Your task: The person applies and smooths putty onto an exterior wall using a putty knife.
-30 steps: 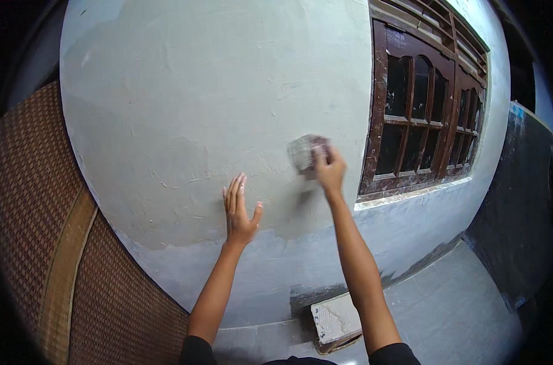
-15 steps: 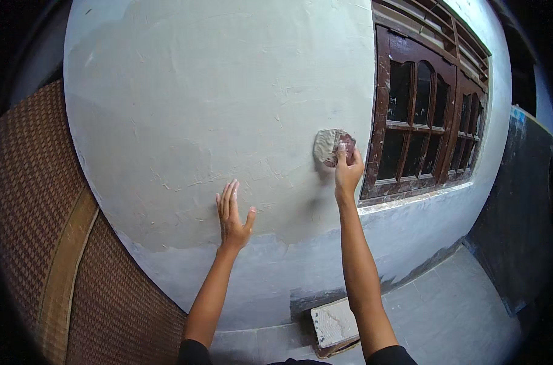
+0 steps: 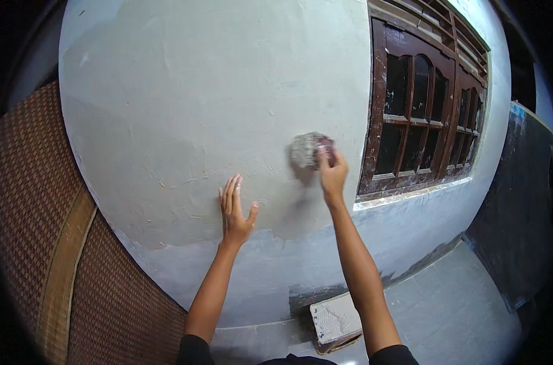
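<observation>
The right hand (image 3: 332, 173) grips a crumpled, dusty grey-and-maroon sanding pad (image 3: 308, 149) against the rough pale plastered wall (image 3: 197, 103), just left of the dark wooden arched-pane window (image 3: 422, 115). The left hand (image 3: 234, 210), farther left, lies open, flat on the plaster.

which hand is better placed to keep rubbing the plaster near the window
Right, most likely. The right hand already presses the grey sanding pad against the wall, just beside the brown window frame. The left hand lies flat and empty on the wall, lower and farther from the window.
</observation>
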A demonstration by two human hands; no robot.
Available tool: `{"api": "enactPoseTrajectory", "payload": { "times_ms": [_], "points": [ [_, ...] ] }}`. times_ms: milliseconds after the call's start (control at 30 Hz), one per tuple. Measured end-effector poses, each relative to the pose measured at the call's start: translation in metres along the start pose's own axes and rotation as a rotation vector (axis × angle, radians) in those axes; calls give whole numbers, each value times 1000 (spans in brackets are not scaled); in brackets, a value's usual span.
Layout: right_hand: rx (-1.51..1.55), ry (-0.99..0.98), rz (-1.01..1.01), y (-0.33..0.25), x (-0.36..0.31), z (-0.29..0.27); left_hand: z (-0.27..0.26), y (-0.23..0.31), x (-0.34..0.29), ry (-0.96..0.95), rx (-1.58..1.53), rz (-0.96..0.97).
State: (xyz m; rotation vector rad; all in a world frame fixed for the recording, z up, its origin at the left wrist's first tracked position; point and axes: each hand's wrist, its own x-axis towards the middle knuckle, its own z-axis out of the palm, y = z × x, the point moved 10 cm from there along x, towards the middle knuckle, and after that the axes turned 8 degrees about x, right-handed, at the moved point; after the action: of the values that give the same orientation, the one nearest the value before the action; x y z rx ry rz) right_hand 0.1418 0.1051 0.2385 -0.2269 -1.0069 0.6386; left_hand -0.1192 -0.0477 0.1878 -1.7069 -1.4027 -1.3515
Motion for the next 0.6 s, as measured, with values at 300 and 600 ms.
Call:
{"api": "enactPoseTrajectory", "payload": {
  "times_ms": [300, 600],
  "points": [
    [-9, 128, 22, -30, 10, -34, 3, 0, -4, -25, 61, -1],
    [-202, 220, -91, -22, 14, -69, 13, 17, -10, -33, 29, -8]
  ]
}}
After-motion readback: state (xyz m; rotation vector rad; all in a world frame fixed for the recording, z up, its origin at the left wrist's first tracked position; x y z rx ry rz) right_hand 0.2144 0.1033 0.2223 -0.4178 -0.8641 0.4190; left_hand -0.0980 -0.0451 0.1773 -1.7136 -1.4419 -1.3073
